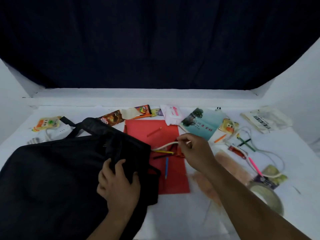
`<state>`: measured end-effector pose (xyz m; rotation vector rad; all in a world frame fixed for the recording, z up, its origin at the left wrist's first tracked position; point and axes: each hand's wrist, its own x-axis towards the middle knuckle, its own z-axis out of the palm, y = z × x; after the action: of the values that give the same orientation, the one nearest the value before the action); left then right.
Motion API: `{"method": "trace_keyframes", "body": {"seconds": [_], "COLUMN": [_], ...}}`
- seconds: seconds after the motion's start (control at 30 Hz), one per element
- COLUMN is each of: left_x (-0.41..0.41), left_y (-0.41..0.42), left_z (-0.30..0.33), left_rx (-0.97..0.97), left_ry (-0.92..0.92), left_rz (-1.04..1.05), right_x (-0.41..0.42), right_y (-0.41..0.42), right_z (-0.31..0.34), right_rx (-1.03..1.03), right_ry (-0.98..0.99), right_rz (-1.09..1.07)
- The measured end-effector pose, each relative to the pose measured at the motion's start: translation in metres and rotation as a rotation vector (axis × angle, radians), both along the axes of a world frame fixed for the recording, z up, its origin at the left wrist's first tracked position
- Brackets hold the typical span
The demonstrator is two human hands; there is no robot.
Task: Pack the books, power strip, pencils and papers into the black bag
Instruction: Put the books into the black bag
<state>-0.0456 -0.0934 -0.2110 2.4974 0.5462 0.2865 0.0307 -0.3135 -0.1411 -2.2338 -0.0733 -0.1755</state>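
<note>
The black bag (pixel 57 172) lies across the left of the white table. My left hand (pixel 117 181) grips the bag's fabric near its right edge. My right hand (pixel 194 151) pinches a white cable (pixel 166 146) that runs from my fingers to the bag's edge. A red paper sheet (pixel 155 132) lies in the middle, with several pencils on it: a red one (pixel 154 132), a blue one (pixel 166 168), and yellow and dark ones (pixel 163 152) by the bag. A teal book (pixel 202 124) sits behind my right hand. A white power strip (pixel 58 132) shows behind the bag.
Snack packets (pixel 112 119), a tissue pack (pixel 171 114) and a white cloth bag (pixel 266 121) line the back. More pencils (pixel 245 142), a pink pen (pixel 255 168), a looping white cord (pixel 270 153) and a tape roll (pixel 266 196) lie at the right. White walls enclose the table.
</note>
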Motion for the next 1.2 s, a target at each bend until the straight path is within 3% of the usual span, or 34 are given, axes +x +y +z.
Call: {"method": "trace_keyframes", "body": {"seconds": [0.23, 0.47, 1.0, 1.2], "left_x": [0.002, 0.006, 0.01, 0.009], "left_y": [-0.019, -0.02, -0.025, -0.025], "left_z": [-0.019, -0.025, -0.024, -0.025], "left_rx": [0.301, 0.427, 0.457, 0.452], "left_ry": [-0.033, 0.058, 0.091, 0.086], "left_rz": [0.079, 0.084, 0.135, 0.132], "right_x": [0.075, 0.144, 0.215, 0.215], "right_y": [-0.086, -0.11, -0.133, -0.137], "right_z": [-0.012, -0.032, -0.031, -0.014], "right_rx": [-0.231, -0.393, -0.702, -0.677], "right_ry": [0.158, 0.251, 0.388, 0.371], "right_rz": [0.005, 0.01, -0.062, -0.112]}}
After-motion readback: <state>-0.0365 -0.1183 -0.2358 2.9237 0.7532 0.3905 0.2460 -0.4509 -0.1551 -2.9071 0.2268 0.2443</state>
